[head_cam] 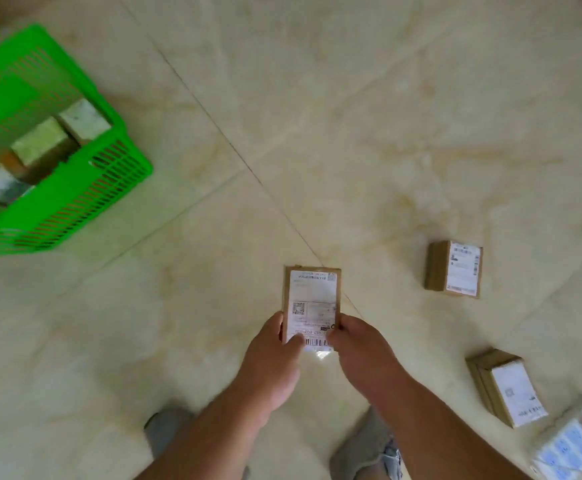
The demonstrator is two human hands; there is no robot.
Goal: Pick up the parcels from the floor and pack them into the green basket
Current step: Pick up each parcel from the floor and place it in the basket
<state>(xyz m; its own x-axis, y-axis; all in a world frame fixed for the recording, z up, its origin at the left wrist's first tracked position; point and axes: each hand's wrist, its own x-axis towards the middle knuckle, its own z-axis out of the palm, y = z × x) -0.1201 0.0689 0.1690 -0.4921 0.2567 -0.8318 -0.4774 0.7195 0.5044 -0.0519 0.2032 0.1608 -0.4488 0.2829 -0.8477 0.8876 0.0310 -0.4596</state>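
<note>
Head view: I stand on the tiled floor (317, 116) with one parcel lifted, both hands on it.
Green basket (85, 199): far to my left; parcels inside (41, 145) fill one row, so I should aim for a bare stretch.
Held parcel (312, 303): label up, in front of me, above the floor.
Left hand (275, 355): pinches the near left edge.
Right hand (358, 348): pinches the near right edge.
Floor parcels: one (454, 270) and another (506, 388) lie to my right, clear of my path.
</note>
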